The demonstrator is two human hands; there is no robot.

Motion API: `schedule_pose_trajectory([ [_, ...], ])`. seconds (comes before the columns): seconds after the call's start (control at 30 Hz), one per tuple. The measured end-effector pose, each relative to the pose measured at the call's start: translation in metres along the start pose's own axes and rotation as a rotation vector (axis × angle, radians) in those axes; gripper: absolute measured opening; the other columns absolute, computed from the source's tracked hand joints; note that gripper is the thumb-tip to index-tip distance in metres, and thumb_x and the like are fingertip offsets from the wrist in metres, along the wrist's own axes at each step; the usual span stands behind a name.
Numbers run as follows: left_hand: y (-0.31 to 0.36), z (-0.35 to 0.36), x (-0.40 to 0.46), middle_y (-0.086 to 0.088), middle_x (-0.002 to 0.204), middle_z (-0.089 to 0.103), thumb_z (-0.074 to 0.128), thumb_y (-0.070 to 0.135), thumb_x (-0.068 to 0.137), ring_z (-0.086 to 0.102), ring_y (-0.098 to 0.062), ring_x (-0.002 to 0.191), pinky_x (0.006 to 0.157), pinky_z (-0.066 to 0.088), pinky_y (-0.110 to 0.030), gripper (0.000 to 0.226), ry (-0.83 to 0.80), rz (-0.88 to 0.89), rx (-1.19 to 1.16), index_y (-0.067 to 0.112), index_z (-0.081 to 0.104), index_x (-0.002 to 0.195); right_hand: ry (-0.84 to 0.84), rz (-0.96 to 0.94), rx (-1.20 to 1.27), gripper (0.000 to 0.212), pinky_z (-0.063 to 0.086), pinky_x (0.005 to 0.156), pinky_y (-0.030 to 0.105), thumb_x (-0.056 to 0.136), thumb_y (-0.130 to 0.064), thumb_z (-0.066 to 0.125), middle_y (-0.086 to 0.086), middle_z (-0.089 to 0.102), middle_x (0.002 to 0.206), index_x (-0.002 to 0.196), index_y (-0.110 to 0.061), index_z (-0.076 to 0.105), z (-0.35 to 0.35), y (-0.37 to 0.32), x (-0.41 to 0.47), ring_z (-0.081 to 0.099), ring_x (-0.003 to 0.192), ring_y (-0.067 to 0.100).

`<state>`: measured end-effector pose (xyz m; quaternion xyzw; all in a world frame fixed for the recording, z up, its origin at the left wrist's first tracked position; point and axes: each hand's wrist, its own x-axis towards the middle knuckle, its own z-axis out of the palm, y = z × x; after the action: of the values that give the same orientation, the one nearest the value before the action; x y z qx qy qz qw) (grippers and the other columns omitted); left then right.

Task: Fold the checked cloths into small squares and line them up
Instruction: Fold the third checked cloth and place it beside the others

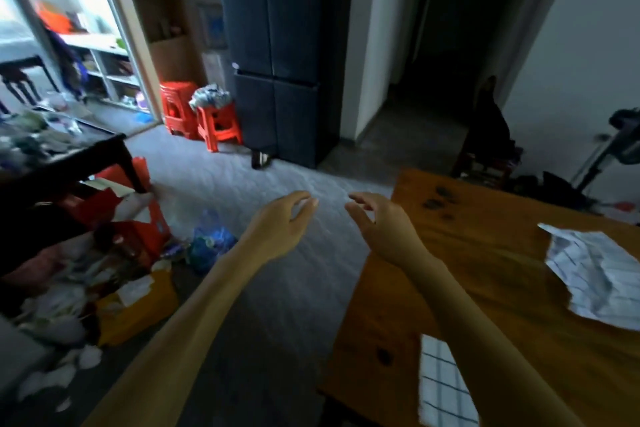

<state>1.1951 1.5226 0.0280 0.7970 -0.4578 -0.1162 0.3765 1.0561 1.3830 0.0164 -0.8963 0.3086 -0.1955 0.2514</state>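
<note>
- 2 checked cloths are seen on the wooden table (491, 291), the landmark for everything here.
- The crumpled cloth (595, 274) lies loose toward the table's right edge, unfolded; probably waiting its turn.
- The flat cloth (441, 388) lies at the table's near edge, partly hidden under the right forearm; whether it is fully folded cannot be told.
- The left hand (277, 225) is held out over the floor, off the table's left edge, fingers loosely curled, nothing held.
- The right hand (377, 222) is held above the table's far left corner, fingers relaxed and half-open, nothing held.
- Neither cloth is touched; both hands are well apart from them, so no fold seems under way.
- Dark spots (440, 201) are seen near the table's far left corner.
- Judged: a reach to the crumpled cloth is needed next.
</note>
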Motion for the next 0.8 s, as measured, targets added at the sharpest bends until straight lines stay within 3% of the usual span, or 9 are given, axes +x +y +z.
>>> schedule_pose_trajectory([
  [0.13, -0.026, -0.084, 0.018, -0.004, 0.136, 0.055, 0.043, 0.045, 0.097, 0.05, -0.021, 0.126, 0.105, 0.035, -0.03, 0.046, 0.106, 0.013, 0.013, 0.019, 0.052, 0.134, -0.008, -0.095, 0.02, 0.047, 0.038, 0.099, 0.029, 0.099, -0.048, 0.041, 0.0, 0.054, 0.138, 0.138, -0.023, 0.048, 0.012, -0.076, 0.043, 0.05, 0.124, 0.014],
  [0.23, -0.038, -0.133, 0.035, -0.002, 0.137, 0.054, 0.04, 0.048, 0.097, 0.049, -0.02, 0.125, 0.101, 0.034, -0.028, 0.047, 0.167, 0.033, 0.082, 0.023, 0.05, 0.135, 0.011, -0.159, 0.017, 0.047, 0.037, 0.099, 0.028, 0.099, -0.046, 0.042, 0.001, 0.052, 0.14, 0.14, -0.023, 0.046, 0.017, -0.12, 0.077, 0.049, 0.126, 0.015],
  [0.4, -0.049, -0.197, 0.08, -0.001, 0.119, 0.064, 0.04, 0.045, 0.097, 0.058, -0.021, 0.112, 0.095, 0.043, -0.031, 0.04, 0.216, 0.118, 0.066, 0.022, 0.056, 0.127, 0.05, -0.249, -0.001, 0.049, 0.036, 0.102, 0.028, 0.099, -0.045, 0.044, 0.002, 0.051, 0.143, 0.141, -0.02, 0.046, 0.011, -0.175, 0.143, 0.048, 0.129, 0.016],
  [0.53, -0.054, -0.232, 0.131, -0.001, 0.114, 0.063, 0.037, 0.047, 0.097, 0.059, -0.021, 0.108, 0.091, 0.044, -0.031, 0.043, 0.233, 0.155, 0.109, 0.021, 0.054, 0.128, 0.1, -0.292, -0.016, 0.051, 0.04, 0.106, 0.036, 0.099, -0.045, 0.044, 0.002, 0.051, 0.143, 0.142, -0.019, 0.046, 0.002, -0.2, 0.2, 0.048, 0.129, 0.019],
  [0.67, -0.059, -0.255, 0.187, -0.003, 0.131, 0.058, 0.037, 0.05, 0.097, 0.054, -0.021, 0.119, 0.096, 0.041, -0.03, 0.049, 0.282, 0.195, 0.129, 0.021, 0.049, 0.135, 0.16, -0.317, -0.037, 0.052, 0.041, 0.102, 0.033, 0.099, -0.045, 0.045, 0.004, 0.052, 0.142, 0.144, -0.02, 0.042, -0.009, -0.209, 0.26, 0.05, 0.126, 0.02],
  [0.8, -0.048, -0.27, 0.25, -0.002, 0.132, 0.057, 0.039, 0.042, 0.1, 0.052, -0.012, 0.115, 0.089, 0.033, -0.021, 0.044, 0.29, 0.256, 0.121, 0.018, 0.048, 0.136, 0.223, -0.321, -0.017, 0.053, 0.039, 0.1, 0.03, 0.098, -0.045, 0.046, 0.004, 0.05, 0.143, 0.145, -0.021, 0.04, -0.023, -0.206, 0.322, 0.05, 0.127, 0.019],
])
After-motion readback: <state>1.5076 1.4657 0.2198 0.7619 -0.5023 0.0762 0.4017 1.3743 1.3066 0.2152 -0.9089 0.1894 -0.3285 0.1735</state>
